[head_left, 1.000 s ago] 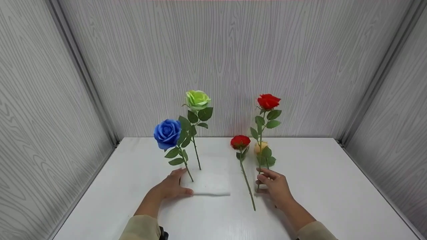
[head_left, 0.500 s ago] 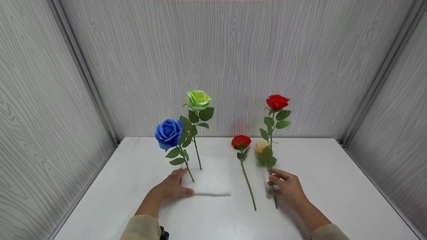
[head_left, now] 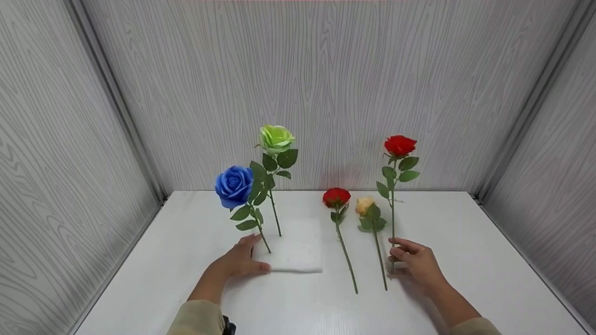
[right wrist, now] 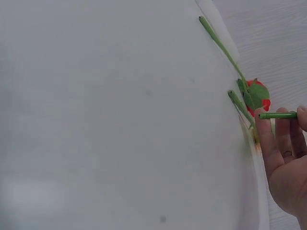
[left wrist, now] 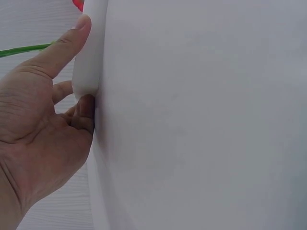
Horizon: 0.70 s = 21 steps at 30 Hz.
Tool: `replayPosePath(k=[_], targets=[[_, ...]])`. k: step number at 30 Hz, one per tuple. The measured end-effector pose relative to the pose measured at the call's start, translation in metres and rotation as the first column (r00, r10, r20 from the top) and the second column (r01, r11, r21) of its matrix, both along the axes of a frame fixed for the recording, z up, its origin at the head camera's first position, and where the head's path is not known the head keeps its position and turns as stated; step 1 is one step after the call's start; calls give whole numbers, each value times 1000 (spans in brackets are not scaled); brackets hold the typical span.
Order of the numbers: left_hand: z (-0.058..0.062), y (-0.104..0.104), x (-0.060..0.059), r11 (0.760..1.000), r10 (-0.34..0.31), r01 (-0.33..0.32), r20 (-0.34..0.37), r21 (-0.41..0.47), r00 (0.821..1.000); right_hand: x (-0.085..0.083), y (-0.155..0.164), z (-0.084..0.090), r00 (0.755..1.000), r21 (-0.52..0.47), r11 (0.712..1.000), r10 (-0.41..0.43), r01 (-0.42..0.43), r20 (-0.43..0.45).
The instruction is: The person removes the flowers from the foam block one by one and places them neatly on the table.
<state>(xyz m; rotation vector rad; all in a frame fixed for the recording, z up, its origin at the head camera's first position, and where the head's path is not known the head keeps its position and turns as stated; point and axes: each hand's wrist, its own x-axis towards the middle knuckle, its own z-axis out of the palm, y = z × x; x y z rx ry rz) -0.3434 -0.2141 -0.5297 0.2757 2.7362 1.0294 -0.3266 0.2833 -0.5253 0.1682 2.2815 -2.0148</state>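
Observation:
My right hand (head_left: 416, 264) pinches the lower stem of a red rose (head_left: 400, 146), which stands upright, bloom on top. In the right wrist view the cut stem end (right wrist: 278, 115) pokes out past the fingers. My left hand (head_left: 238, 259) grips the left end of a flat white block (head_left: 298, 257), thumb on its front edge and the other fingers around the far side. The left wrist view shows the thumb against the block's side (left wrist: 89, 62). A blue rose (head_left: 233, 187) and a light green rose (head_left: 276, 138) stand up from the block, the blue one leaning left.
On the white table (head_left: 465, 279), right of the block, lie a second red rose (head_left: 336, 198) and a pale yellow rose (head_left: 365, 205), stems toward me. Grey wood-grain panels (head_left: 298, 93) rise behind and at both sides.
My right hand has moved to the right with the upright red rose, past the yellow rose, which now shows fully. My left hand, the block and the two standing roses have stayed put.

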Motion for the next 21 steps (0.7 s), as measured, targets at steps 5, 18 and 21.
replayPosePath(k=[5,18,21], targets=[[1,0,0,1000,3,-3,7,1,1000,1,13,1,1000,23,1000,-5,4,15],[6,1,1,1000,12,-12,21,16,1000,6,32,-3,995,-23,999,-36,38,95],[5,2,1,1000,12,-12,24,7,1000,7,36,-3,994,-11,999,-32,33,103]])
